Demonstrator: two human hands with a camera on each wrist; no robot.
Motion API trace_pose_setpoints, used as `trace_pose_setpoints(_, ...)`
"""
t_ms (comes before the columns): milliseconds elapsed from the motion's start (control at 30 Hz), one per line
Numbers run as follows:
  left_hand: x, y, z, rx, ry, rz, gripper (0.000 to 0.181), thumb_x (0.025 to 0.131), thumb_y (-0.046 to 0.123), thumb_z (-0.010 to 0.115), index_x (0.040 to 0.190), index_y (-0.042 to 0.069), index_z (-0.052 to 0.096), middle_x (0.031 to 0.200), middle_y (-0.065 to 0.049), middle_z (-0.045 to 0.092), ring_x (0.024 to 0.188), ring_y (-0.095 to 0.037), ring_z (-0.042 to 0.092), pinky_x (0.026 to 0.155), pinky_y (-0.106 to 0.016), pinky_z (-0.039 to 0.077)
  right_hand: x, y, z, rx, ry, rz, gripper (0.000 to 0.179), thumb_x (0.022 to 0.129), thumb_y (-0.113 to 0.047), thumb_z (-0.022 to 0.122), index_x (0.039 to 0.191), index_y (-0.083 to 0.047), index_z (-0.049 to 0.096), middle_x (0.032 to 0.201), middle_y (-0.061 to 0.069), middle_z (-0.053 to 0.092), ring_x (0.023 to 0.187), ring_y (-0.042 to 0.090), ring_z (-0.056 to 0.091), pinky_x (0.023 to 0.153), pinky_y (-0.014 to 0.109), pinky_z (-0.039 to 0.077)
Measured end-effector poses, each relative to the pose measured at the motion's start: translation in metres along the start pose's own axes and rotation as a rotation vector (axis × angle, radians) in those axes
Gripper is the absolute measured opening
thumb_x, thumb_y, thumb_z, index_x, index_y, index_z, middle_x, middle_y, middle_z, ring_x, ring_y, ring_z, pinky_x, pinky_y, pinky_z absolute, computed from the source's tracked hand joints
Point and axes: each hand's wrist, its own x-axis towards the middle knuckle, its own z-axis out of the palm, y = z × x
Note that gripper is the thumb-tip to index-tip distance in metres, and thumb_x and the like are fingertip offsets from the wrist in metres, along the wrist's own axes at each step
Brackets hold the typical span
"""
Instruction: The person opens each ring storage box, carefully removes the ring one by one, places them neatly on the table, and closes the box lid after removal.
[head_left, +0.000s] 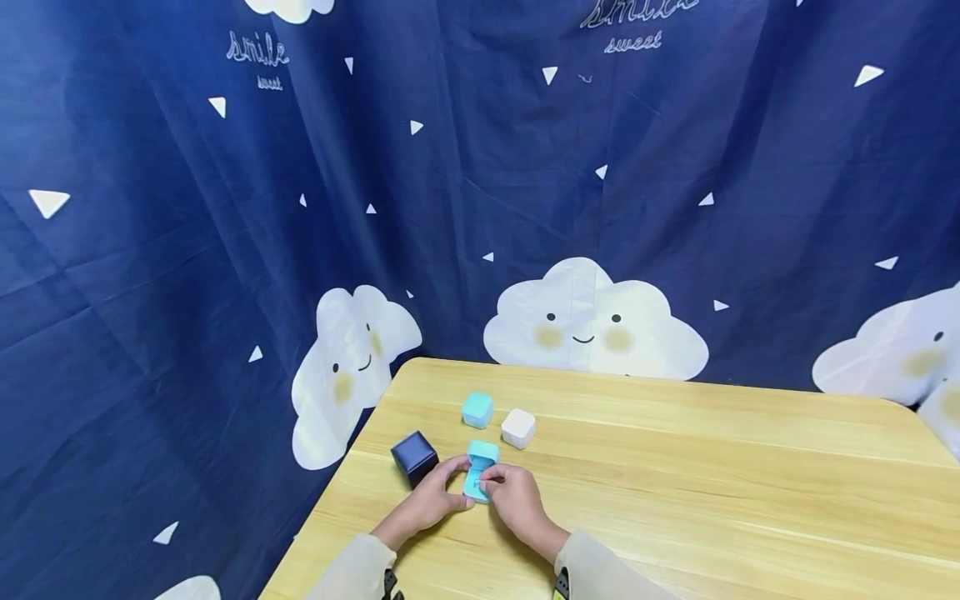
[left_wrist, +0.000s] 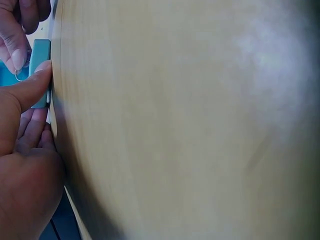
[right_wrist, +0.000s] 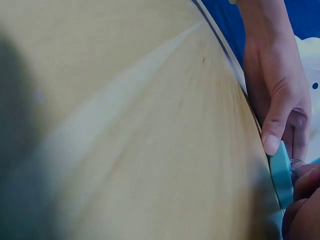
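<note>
A turquoise ring box (head_left: 483,451) stands with its lid raised on the table. My left hand (head_left: 429,501) holds it from the left, with the thumb at the front edge and the fingers along the side. Thumb and index finger of my right hand (head_left: 519,498) pinch a thin ring (left_wrist: 18,76) at the box's opening. In the left wrist view the ring shows below the right fingertips, beside the turquoise wall (left_wrist: 40,55). Whether its lower part sits in the cushion is hidden. From the right wrist view, the left thumb (right_wrist: 272,144) presses on the box's edge.
Just left of my left hand sits a dark blue box (head_left: 415,456). Behind the open box are a closed turquoise box (head_left: 477,410) and a white box (head_left: 518,427). The wooden table (head_left: 705,483) stretches to the right; a blue cloud-print curtain (head_left: 525,167) hangs behind.
</note>
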Motion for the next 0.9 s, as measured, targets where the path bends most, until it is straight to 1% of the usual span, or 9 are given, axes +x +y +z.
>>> trace_pose_setpoints(300,0.0005,0.0034,0.0021,-0.016,-0.003,0.001,0.067,0.080,0.016,0.076,0.139,0.011,0.046,0.132,-0.005,0.054,0.134,-0.029,0.037,0.112,-0.051,0.024,0.0028,0.0061,-0.0017,0.128,0.032,0.037,0.004,0.084,-0.006,0.070,0.083,-0.004,0.073,0.082,0.000,0.069,0.083,0.011,0.060,0.073,0.026,0.051)
trace_pose_setpoints(467,0.0006,0.0046,0.0027,-0.004,0.011,0.003,0.066,0.078,0.015,0.077,0.138,0.010,0.048,0.130,-0.006,0.055,0.133,-0.031,0.038,0.111,-0.052,0.026,0.0035,0.0077,-0.0025,0.174,0.015,0.056,0.004,0.083,-0.006,0.071,0.083,-0.002,0.073,0.081,0.002,0.068,0.082,0.013,0.059,0.072,0.025,0.049)
trace_pose_setpoints(733,0.0000,0.0041,0.0020,-0.007,0.018,0.011,0.066,0.078,0.015,0.078,0.137,0.012,0.049,0.131,-0.006,0.055,0.133,-0.032,0.038,0.111,-0.054,0.025,0.0021,0.0055,-0.0045,0.198,0.007,0.045,0.003,0.081,-0.004,0.072,0.082,-0.001,0.072,0.081,0.004,0.068,0.080,0.013,0.059,0.069,0.022,0.049)
trace_pose_setpoints(900,-0.0013,0.0029,0.0007,0.005,0.022,-0.004,0.067,0.079,0.016,0.077,0.139,0.012,0.047,0.132,-0.005,0.054,0.133,-0.031,0.038,0.111,-0.053,0.025,0.0004,0.0038,-0.0063,0.196,-0.012,0.054,0.004,0.081,-0.004,0.072,0.083,-0.001,0.072,0.080,0.004,0.068,0.077,0.013,0.057,0.066,0.021,0.049)
